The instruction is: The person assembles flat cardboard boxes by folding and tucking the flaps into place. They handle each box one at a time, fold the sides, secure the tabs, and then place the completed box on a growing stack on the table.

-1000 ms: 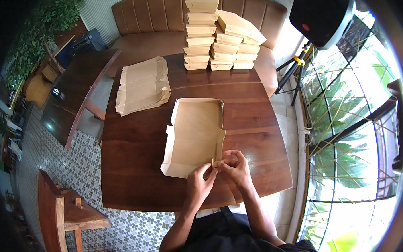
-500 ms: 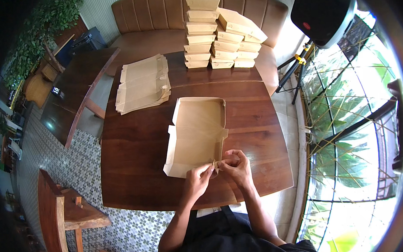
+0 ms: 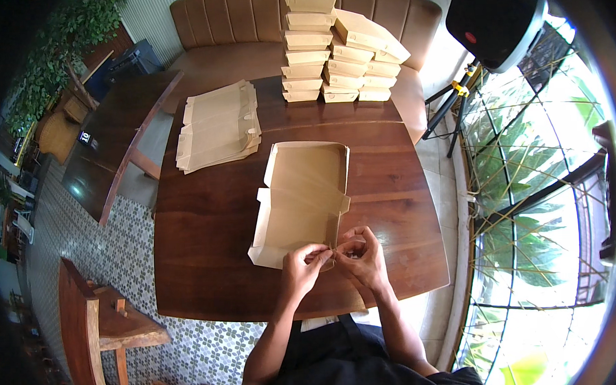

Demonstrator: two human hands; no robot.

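A partly folded brown cardboard box (image 3: 298, 206) lies opened out on the table in front of me, its inside facing up. Its far half has raised sides, while the near left flap leans outward. At the near right corner my left hand (image 3: 304, 269) pinches the cardboard between thumb and fingers. Close against it, my right hand (image 3: 362, 258) grips the same corner from the right, fingers curled. The fingertips almost meet and hide the small tabs there.
A pile of flat cardboard sheets (image 3: 217, 128) lies at the table's far left. Folded boxes (image 3: 307, 58) stand in tall stacks along the far edge, before a brown bench (image 3: 228, 56). A black speaker on a tripod (image 3: 493, 26) stands far right; a wooden chair (image 3: 89, 329) is near left.
The box has turned slightly, its far end shifting up and to the right. My hands have drawn closer together at the corner, still pinching it.
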